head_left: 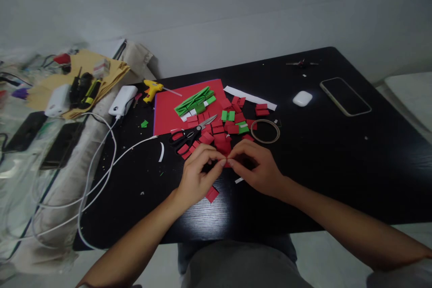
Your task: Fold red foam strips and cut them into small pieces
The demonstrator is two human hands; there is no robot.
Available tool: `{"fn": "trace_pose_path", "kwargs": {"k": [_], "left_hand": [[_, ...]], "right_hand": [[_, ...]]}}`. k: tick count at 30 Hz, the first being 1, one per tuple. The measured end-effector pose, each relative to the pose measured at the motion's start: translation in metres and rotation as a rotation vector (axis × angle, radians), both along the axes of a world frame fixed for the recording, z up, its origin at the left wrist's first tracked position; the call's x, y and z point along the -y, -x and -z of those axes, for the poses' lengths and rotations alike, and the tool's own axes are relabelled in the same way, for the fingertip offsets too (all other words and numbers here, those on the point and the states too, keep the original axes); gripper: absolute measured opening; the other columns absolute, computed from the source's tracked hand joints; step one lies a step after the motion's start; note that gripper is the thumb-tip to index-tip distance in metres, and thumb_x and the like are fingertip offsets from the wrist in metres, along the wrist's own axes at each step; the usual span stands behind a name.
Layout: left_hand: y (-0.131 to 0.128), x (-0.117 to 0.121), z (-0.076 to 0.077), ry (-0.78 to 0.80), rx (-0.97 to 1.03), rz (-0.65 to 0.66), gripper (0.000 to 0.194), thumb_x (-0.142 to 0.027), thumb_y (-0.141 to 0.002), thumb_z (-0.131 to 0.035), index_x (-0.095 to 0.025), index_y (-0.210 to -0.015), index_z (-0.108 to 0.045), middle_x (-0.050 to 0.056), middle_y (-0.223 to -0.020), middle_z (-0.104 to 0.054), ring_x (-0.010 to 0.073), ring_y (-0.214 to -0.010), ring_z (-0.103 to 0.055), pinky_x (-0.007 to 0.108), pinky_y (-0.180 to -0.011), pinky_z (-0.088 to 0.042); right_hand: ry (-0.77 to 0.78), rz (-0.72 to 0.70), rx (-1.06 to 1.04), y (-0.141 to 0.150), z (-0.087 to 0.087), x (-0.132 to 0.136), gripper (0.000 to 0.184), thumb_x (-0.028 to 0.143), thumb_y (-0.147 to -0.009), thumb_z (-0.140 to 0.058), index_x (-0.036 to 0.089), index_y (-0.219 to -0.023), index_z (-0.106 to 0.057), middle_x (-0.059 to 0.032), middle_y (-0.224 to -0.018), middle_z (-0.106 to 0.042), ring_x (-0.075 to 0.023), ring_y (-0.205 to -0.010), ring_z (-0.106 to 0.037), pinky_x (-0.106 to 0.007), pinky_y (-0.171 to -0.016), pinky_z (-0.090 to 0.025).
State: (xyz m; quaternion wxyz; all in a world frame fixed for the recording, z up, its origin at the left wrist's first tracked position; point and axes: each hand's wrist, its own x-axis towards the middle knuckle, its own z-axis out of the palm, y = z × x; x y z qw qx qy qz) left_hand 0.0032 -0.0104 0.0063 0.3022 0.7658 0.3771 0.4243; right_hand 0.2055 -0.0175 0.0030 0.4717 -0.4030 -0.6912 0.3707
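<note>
My left hand [199,173] and my right hand [258,168] meet at the middle of the black table, thumbs and fingertips pinched together. Between them is a small red paper piece [227,165], mostly hidden by the fingers. Just beyond lie several folded red paper pieces [219,138] in a loose heap, with a few green folded pieces [228,116] among them. Black-handled scissors [189,136] rest on the heap's left side, blades closed or nearly so. One red folded piece [212,194] lies apart, below my left hand.
Behind the heap, green paper strips [195,101] lie on a red sheet [165,119]. A yellow glue gun [151,90], a white power bank [123,100] and cables [114,144] are on the left. To the right are a tape roll [277,137], a white earbud case [303,98] and a phone [346,96].
</note>
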Motion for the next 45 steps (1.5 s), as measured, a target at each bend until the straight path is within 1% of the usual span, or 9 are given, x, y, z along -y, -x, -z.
{"fn": "trace_pose_path", "kwargs": {"k": [6, 11, 14, 16, 20, 27, 35, 39, 45], "left_hand": [[0.003, -0.003, -0.004, 0.013, 0.02, -0.013, 0.003, -0.016, -0.095, -0.069, -0.019, -0.096, -0.07, 0.002, -0.091, -0.063, 0.0139, -0.079, -0.059, 0.028, -0.069, -0.05], [0.012, -0.012, -0.009, 0.013, 0.043, -0.134, 0.005, -0.018, -0.095, -0.069, -0.019, -0.091, -0.07, 0.002, -0.088, -0.063, 0.0143, -0.078, -0.057, 0.029, -0.068, -0.049], [0.011, -0.01, -0.008, 0.009, 0.024, -0.099, 0.004, -0.018, -0.095, -0.069, -0.019, -0.092, -0.07, 0.003, -0.09, -0.063, 0.0144, -0.079, -0.058, 0.029, -0.069, -0.05], [0.008, -0.006, -0.006, 0.008, 0.014, -0.056, 0.004, -0.017, -0.095, -0.068, -0.019, -0.094, -0.07, 0.003, -0.09, -0.063, 0.0143, -0.079, -0.059, 0.029, -0.069, -0.05], [0.002, -0.001, -0.003, 0.01, 0.014, -0.02, 0.003, -0.017, -0.095, -0.069, -0.019, -0.095, -0.07, 0.003, -0.09, -0.063, 0.0136, -0.078, -0.058, 0.028, -0.067, -0.05], [0.006, -0.008, -0.004, 0.013, -0.003, 0.007, 0.003, -0.016, -0.095, -0.069, -0.019, -0.096, -0.07, 0.003, -0.091, -0.065, 0.0135, -0.079, -0.059, 0.028, -0.068, -0.05], [0.012, -0.014, -0.003, 0.033, -0.001, -0.02, 0.002, -0.019, -0.095, -0.07, -0.019, -0.094, -0.071, 0.002, -0.088, -0.063, 0.0139, -0.077, -0.058, 0.028, -0.068, -0.05], [0.01, -0.013, -0.003, 0.044, -0.011, -0.024, 0.002, -0.02, -0.095, -0.069, -0.019, -0.093, -0.07, 0.003, -0.088, -0.064, 0.0146, -0.077, -0.059, 0.029, -0.068, -0.05], [0.005, -0.009, -0.003, 0.047, -0.023, 0.022, 0.003, -0.018, -0.094, -0.068, -0.019, -0.092, -0.07, 0.003, -0.088, -0.066, 0.0145, -0.077, -0.06, 0.028, -0.066, -0.05]], "right_hand": [[0.09, -0.018, -0.022, -0.002, -0.003, -0.005, 0.005, 0.018, -0.091, -0.069, 0.02, -0.086, -0.068, -0.0012, -0.081, -0.065, -0.0128, -0.067, -0.06, -0.026, -0.059, -0.048], [0.141, 0.102, -0.08, -0.005, -0.004, -0.01, 0.007, 0.019, -0.091, -0.068, 0.02, -0.084, -0.067, -0.0018, -0.08, -0.066, -0.0149, -0.07, -0.062, -0.027, -0.06, -0.049], [0.114, 0.083, -0.097, -0.004, -0.003, -0.008, 0.003, 0.023, -0.092, -0.071, 0.021, -0.092, -0.07, -0.0034, -0.085, -0.068, -0.0161, -0.073, -0.064, -0.029, -0.063, -0.051], [0.076, 0.037, -0.075, -0.003, -0.002, -0.006, 0.007, 0.025, -0.092, -0.074, 0.021, -0.098, -0.072, -0.004, -0.088, -0.069, -0.0163, -0.074, -0.064, -0.03, -0.063, -0.051], [0.019, -0.029, -0.001, -0.002, 0.0, -0.003, 0.004, 0.023, -0.095, -0.071, 0.02, -0.093, -0.072, -0.0032, -0.085, -0.068, -0.0151, -0.073, -0.063, -0.029, -0.064, -0.05], [-0.015, -0.022, 0.053, -0.004, -0.001, -0.005, 0.006, 0.023, -0.098, -0.066, 0.02, -0.093, -0.068, -0.0026, -0.084, -0.065, -0.0144, -0.07, -0.059, -0.028, -0.061, -0.047], [-0.02, 0.03, 0.058, -0.004, -0.005, -0.008, 0.007, 0.02, -0.097, -0.066, 0.021, -0.09, -0.067, -0.0026, -0.083, -0.066, -0.015, -0.069, -0.059, -0.029, -0.06, -0.046], [-0.043, 0.032, 0.07, -0.003, -0.002, -0.007, 0.007, 0.021, -0.098, -0.065, 0.021, -0.091, -0.067, -0.0025, -0.083, -0.065, -0.0149, -0.068, -0.058, -0.029, -0.059, -0.045], [-0.039, -0.016, 0.101, -0.001, 0.005, -0.003, 0.004, 0.02, -0.097, -0.065, 0.02, -0.094, -0.068, -0.0032, -0.087, -0.065, -0.0141, -0.07, -0.059, -0.028, -0.061, -0.047]]}}
